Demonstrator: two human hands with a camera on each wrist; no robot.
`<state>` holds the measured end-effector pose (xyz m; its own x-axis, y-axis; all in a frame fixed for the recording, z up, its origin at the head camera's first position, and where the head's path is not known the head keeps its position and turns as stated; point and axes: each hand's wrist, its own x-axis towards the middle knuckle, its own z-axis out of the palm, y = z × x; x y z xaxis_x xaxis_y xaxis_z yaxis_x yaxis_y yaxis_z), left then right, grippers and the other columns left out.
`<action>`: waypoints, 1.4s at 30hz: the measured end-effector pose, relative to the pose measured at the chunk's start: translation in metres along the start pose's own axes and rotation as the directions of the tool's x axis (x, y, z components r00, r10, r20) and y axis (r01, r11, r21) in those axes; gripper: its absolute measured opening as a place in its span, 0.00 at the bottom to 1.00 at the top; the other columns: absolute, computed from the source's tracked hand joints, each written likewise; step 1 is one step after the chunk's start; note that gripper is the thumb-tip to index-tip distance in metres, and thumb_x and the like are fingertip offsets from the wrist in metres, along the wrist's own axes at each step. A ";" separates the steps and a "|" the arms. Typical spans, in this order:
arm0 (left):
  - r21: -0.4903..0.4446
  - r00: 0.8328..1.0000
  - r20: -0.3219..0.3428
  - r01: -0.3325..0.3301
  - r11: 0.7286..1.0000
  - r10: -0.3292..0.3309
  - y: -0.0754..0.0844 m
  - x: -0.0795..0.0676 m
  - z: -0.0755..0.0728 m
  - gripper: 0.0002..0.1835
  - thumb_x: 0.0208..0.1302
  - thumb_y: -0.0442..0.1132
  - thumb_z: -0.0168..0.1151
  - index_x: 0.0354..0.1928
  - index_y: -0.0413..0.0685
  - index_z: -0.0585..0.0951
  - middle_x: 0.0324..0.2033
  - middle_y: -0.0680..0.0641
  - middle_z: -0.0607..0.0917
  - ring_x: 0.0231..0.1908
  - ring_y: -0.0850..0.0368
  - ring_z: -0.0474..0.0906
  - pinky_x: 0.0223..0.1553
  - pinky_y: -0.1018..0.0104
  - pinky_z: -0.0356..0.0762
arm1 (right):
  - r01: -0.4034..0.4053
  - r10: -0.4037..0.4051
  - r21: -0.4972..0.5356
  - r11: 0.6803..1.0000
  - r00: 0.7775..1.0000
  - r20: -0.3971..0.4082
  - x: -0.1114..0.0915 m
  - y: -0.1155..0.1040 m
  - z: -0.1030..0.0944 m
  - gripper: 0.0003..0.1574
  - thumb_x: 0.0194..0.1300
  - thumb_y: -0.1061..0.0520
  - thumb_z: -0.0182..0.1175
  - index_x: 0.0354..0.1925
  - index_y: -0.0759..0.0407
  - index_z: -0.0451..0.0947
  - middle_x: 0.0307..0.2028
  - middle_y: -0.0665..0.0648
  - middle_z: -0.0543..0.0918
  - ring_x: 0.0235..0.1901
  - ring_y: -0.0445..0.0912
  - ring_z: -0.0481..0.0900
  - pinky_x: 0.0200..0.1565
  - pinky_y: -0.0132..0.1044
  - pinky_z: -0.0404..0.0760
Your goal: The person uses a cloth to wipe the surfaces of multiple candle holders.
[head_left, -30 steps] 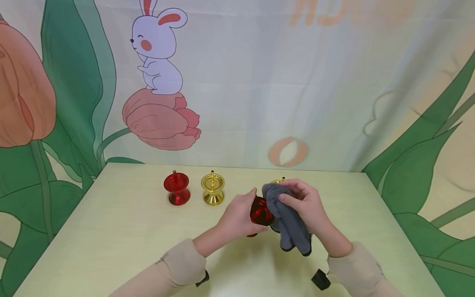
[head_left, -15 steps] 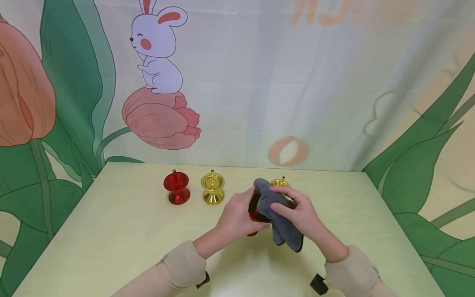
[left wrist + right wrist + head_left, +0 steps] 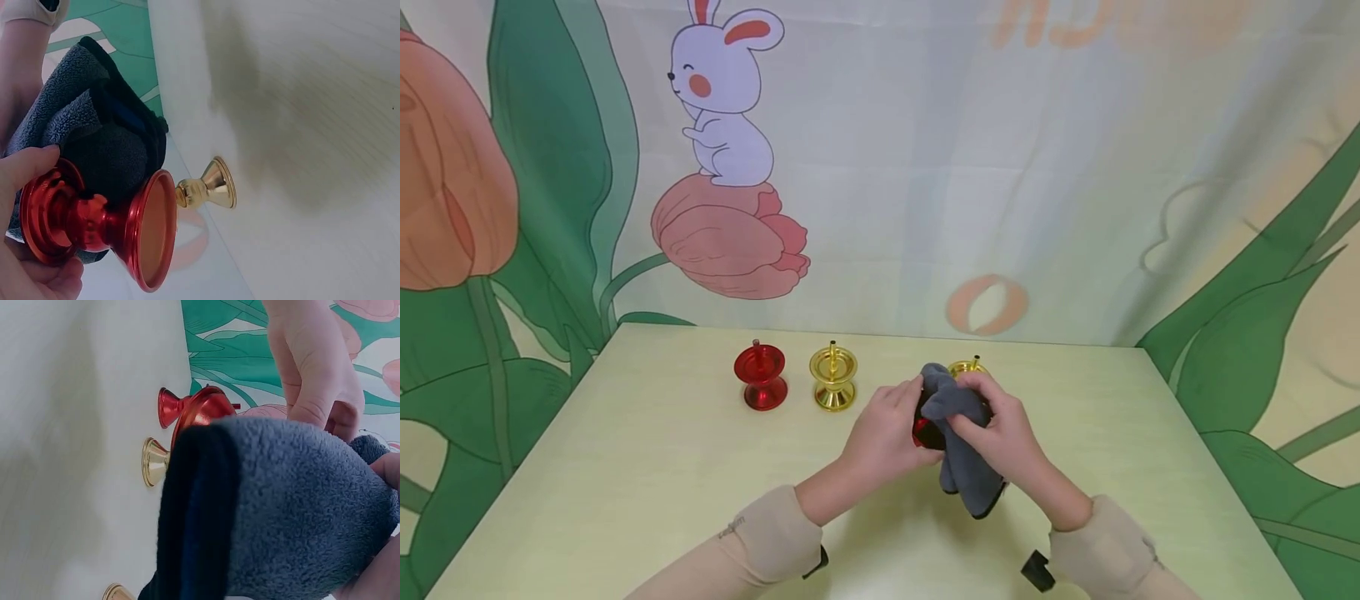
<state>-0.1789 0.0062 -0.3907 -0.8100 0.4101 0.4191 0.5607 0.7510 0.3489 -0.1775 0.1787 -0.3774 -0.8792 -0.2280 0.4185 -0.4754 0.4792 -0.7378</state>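
My left hand (image 3: 883,429) grips a red metal candle holder (image 3: 87,222) by its dish end, tilted over the table. Its flared base points away from the fingers in the left wrist view. My right hand (image 3: 1000,429) pinches a folded dark grey cloth (image 3: 970,467) between thumb and fingers. The cloth lies against the dish of the red holder and covers most of it in the head view. In the right wrist view, the cloth hides much of the held holder, with part of its red base (image 3: 925,433) showing beside the left palm in the head view.
Toward the back left of the table (image 3: 662,467) stand another red candle holder (image 3: 762,379) and a gold one (image 3: 833,379). A second gold holder (image 3: 966,367) is behind the right hand, partly hidden. A printed curtain (image 3: 880,183) hangs behind the table.
My right hand has moved left with the cloth, which now covers more of the held red candle holder. More of the gold holder behind shows than a second ago. The left hand stays nearly still.
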 end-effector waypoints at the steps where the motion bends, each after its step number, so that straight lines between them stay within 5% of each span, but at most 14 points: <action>1: 0.009 1.000 0.005 -0.004 1.000 0.004 0.000 0.000 0.000 0.48 0.37 0.56 0.70 0.59 0.36 0.65 0.51 0.46 0.76 0.47 0.50 0.72 0.47 0.64 0.74 | 0.013 -0.013 -0.013 1.000 1.000 -0.011 0.000 0.000 0.000 0.17 0.50 0.67 0.60 0.40 0.57 0.70 0.38 0.55 0.78 0.34 0.43 0.74 0.35 0.31 0.76; 6: -0.051 0.999 0.044 0.006 0.999 -0.004 0.000 -0.001 0.000 0.48 0.38 0.57 0.70 0.61 0.40 0.63 0.53 0.48 0.74 0.48 0.52 0.72 0.47 0.64 0.73 | 0.057 -0.059 -0.023 0.998 0.995 -0.078 -0.001 0.002 0.003 0.15 0.49 0.70 0.59 0.37 0.58 0.70 0.34 0.55 0.78 0.31 0.39 0.73 0.32 0.29 0.75; 13: -0.188 0.995 0.070 0.088 0.978 -0.076 -0.005 -0.002 -0.001 0.52 0.37 0.61 0.68 0.64 0.48 0.59 0.53 0.51 0.74 0.51 0.54 0.69 0.46 0.62 0.73 | 0.010 0.022 0.206 0.979 0.988 -0.155 -0.003 0.002 0.005 0.14 0.51 0.73 0.56 0.36 0.63 0.68 0.30 0.52 0.76 0.30 0.36 0.73 0.29 0.28 0.76; 25: -0.186 0.994 0.072 0.095 0.978 -0.083 -0.011 -0.002 -0.008 0.54 0.36 0.60 0.69 0.64 0.41 0.58 0.51 0.51 0.76 0.47 0.56 0.73 0.45 0.63 0.74 | -0.071 0.104 0.354 0.932 0.992 -0.076 -0.002 0.003 -0.004 0.14 0.55 0.68 0.55 0.43 0.66 0.69 0.34 0.43 0.78 0.34 0.39 0.76 0.34 0.28 0.78; 34: -0.040 0.993 0.111 0.044 0.998 -0.039 -0.005 -0.003 -0.012 0.54 0.36 0.59 0.70 0.63 0.38 0.59 0.38 0.49 0.81 0.48 0.54 0.73 0.45 0.63 0.75 | -0.088 0.126 0.292 0.952 0.985 -0.115 0.003 -0.004 -0.013 0.19 0.54 0.66 0.58 0.47 0.63 0.73 0.37 0.46 0.79 0.33 0.37 0.77 0.32 0.29 0.79; 39: -0.048 0.996 0.091 0.018 0.999 -0.014 -0.001 -0.004 -0.012 0.55 0.36 0.60 0.69 0.63 0.37 0.58 0.44 0.46 0.80 0.50 0.52 0.73 0.45 0.62 0.75 | 0.001 0.000 0.068 0.998 1.000 -0.024 0.002 -0.003 -0.008 0.20 0.55 0.61 0.60 0.49 0.56 0.74 0.45 0.54 0.79 0.40 0.40 0.77 0.38 0.33 0.79; 42: -0.052 0.995 0.093 0.025 0.998 -0.020 -0.002 -0.005 -0.012 0.55 0.35 0.60 0.70 0.64 0.38 0.58 0.48 0.44 0.79 0.50 0.53 0.73 0.46 0.62 0.74 | 0.098 -0.096 -0.089 0.991 0.995 0.025 0.000 -0.002 -0.005 0.20 0.54 0.59 0.61 0.48 0.54 0.76 0.45 0.54 0.79 0.43 0.44 0.76 0.42 0.39 0.78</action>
<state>-0.1744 -0.0035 -0.3836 -0.8336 0.4415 0.3320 0.5485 0.7331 0.4021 -0.1767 0.1821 -0.3728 -0.8299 -0.2942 0.4740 -0.5546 0.5277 -0.6434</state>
